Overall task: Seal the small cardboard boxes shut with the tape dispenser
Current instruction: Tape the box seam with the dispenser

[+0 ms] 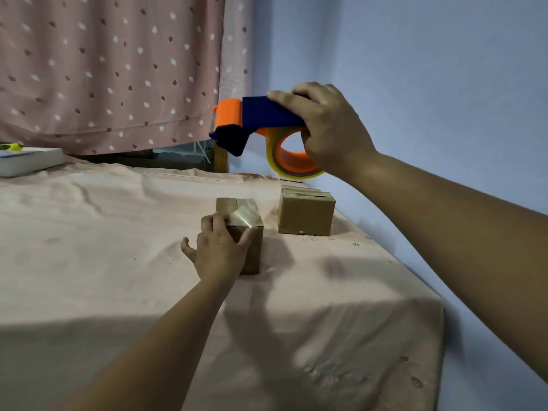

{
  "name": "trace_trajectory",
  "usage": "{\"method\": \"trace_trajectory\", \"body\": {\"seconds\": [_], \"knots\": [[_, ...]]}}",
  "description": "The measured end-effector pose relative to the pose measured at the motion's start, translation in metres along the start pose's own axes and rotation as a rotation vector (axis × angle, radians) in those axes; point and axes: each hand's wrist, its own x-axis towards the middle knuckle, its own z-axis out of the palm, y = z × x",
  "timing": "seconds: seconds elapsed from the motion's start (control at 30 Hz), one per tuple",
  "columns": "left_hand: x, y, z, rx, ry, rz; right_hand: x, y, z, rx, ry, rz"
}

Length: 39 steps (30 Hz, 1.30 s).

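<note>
**Item 1.** Tape dispenser (pixel 261 120): moulded plastic with a matt blue body and an orange roller at the front. It carries a tape roll (pixel 274 158) of glossy yellowish film on an orange core. We hold it in our right hand (pixel 326 129), raised well above the desk (pixel 103 232), with the forearm reaching in from the right. The fingers (pixel 284 97) wrap over the blue top in a closed grip, and the palm covers the roll's near side.

**Item 2.** Taped box (pixel 243 213): small, brown cardboard, square-edged, with a shiny strip of clear tape across its top. It stands near the middle of the desk. Our left hand (pixel 219 247) grips it from the near left. The fingers curl over the top edge, the thumb lies against the front face, and the little finger spreads left, clear of the box.

**Item 3.** Second box (pixel 305 216): same cardboard, just right of the first and not touching it, near the blue wall (pixel 415 69). More box tops show behind it.

**Item 4.** Cloth (pixel 326 292): pink and wrinkled, covering the desk.

**Item 5.** Curtain (pixel 103 69): pink and spotted, hanging behind the desk.
</note>
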Motion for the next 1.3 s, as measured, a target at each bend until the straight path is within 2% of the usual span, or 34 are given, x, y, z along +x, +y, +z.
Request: {"method": "trace_trajectory", "body": {"seconds": [0.13,0.23,0.33,0.43,0.53,0.6,0.67,0.77,0.9,1.13,1.3], "knots": [[0.005,0.009,-0.017,-0.007,0.001,-0.015,0.007,-0.006,0.002,-0.012,-0.01,-0.057],[0.002,0.029,-0.028,-0.4,0.018,-0.086,0.008,-0.012,0.004,0.002,-0.001,-0.066],[-0.002,0.048,-0.034,-0.852,-0.059,-0.24,0.012,-0.016,0.002,0.031,0.002,-0.048],[-0.006,0.063,-0.037,-1.254,-0.242,-0.486,0.019,-0.015,-0.003,0.067,-0.016,-0.041],[-0.008,0.07,-0.041,-1.633,-0.591,-0.776,0.026,-0.015,-0.009,0.123,-0.028,-0.037],[-0.009,0.067,-0.042,-1.819,-0.777,-0.825,0.028,-0.017,-0.012,0.16,-0.012,-0.032],[-0.009,0.063,-0.042,-1.944,-0.8,-0.805,0.027,-0.016,-0.014,0.178,0.007,-0.023],[-0.006,0.058,-0.049,-1.93,-0.666,-0.812,0.021,-0.011,-0.016,0.192,0.016,0.011],[0.0,0.044,-0.059,-1.765,-0.554,-0.753,0.005,0.001,-0.01,0.157,0.003,0.075],[0.006,0.022,-0.075,-1.276,-0.379,-0.444,-0.033,0.016,0.019,0.101,-0.081,0.144],[0.021,0.017,-0.084,-0.936,-0.265,-0.341,-0.059,0.01,0.036,0.195,-0.091,0.27]]}}
